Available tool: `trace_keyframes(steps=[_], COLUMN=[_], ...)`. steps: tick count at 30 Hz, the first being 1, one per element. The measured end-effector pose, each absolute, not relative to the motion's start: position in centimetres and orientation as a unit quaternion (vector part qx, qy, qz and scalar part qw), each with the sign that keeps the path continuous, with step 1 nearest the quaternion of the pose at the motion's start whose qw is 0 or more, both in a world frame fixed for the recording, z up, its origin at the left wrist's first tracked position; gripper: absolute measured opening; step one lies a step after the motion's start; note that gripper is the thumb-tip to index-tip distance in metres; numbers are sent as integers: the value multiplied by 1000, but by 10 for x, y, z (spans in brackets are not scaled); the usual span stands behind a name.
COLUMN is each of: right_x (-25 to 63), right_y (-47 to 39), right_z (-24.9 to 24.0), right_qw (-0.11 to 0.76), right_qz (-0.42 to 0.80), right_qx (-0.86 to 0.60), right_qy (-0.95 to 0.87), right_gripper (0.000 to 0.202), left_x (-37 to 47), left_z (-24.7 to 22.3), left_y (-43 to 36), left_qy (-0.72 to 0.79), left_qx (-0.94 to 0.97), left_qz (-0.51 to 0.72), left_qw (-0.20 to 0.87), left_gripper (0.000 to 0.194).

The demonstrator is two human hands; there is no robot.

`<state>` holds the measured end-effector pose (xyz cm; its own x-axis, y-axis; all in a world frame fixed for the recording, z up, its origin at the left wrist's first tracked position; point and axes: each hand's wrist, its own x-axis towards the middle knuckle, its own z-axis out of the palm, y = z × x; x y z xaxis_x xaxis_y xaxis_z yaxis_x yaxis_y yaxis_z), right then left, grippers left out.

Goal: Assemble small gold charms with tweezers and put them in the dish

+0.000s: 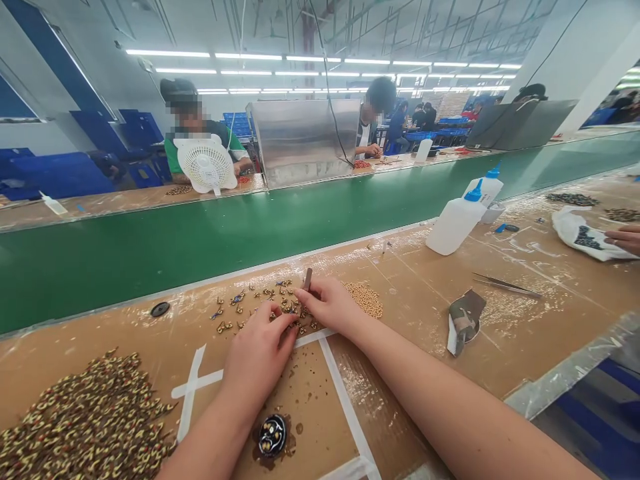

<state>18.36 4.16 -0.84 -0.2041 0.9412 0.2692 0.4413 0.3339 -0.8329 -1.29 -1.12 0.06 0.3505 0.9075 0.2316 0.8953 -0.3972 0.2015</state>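
Note:
My right hand is closed around a flat brown stick-like tool, whose top end sticks up past the fingers. Its lower part is mostly hidden. Close beside it, my left hand has thumb and fingers pinched together at the tool's lower end; whatever is between them is too small to make out. Around both hands lie small dark-and-gold pieces, some with blue bits. A pile of small tan beads sits just past my right wrist. Nearer me is a round black dish with a wet-looking surface and tan spots.
A large heap of brown-and-yellow pieces lies at left. Tweezers, a dark scrap and white bottles stand or lie at right. Beyond runs a green conveyor belt, with people seated across it. Another person's hand holds a white bag.

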Motion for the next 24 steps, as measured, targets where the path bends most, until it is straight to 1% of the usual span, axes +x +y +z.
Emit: trace_keyframes(steps=[3,6,11,18,21,24], right_x=[185,186,185,182,181,180], right_y=[40,40,40,42,43,42], right_z=[-5,-2,-3,-7,-7,-7], right_qw=[392,401,412,407,406,402], right_qz=[290,276,284,299,304,329], right_qx=[-501,-521,-498,-490,-483,-468], right_qy=[-714,-701,-708,-710,-714,-715], right_gripper=[44,45,44,41,37,34], left_x=[-13,-14,-16,-17,-22,-29], left_z=[3,4,4,5,1,-4], left_y=[-12,-14,-12,-9,-6,-2], left_qy=[550,560,589,590,581,567], left_qx=[821,813,787,792,792,783], left_qz=[152,157,173,139,160,209], left_qw=[32,37,63,71,99,147], left_gripper=[26,22,17,19,23,28])
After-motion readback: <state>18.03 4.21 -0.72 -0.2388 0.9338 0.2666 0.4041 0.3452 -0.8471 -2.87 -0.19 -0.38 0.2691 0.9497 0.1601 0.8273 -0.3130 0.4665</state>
